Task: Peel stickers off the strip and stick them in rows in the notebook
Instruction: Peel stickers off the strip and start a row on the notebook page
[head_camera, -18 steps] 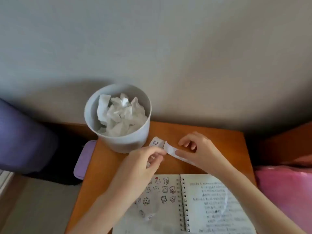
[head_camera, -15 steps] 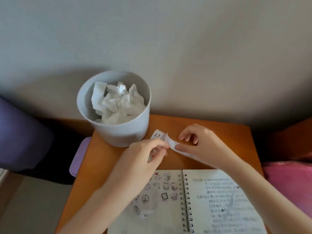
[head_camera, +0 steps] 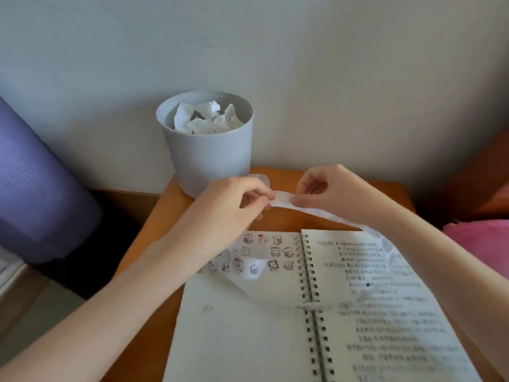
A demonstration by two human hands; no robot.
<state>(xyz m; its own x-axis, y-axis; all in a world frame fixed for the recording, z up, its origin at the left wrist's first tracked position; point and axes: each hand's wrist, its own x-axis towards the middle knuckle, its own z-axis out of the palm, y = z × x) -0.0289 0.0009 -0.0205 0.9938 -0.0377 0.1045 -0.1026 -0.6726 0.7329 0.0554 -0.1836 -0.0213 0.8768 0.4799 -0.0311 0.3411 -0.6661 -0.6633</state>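
both hands pinch white sticker strip [head_camera: 283, 201] above orange table [head_camera: 278, 221]: left hand [head_camera: 234, 205] at its end, right hand [head_camera: 330, 194] just beside. spiral notebook [head_camera: 275, 326] open below, stickers [head_camera: 271, 253] in rows on left page.

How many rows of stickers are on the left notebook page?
3: top row nearest the page's upper edge, middle row below it, bottom row lowest. The left hand may hide their left ends.
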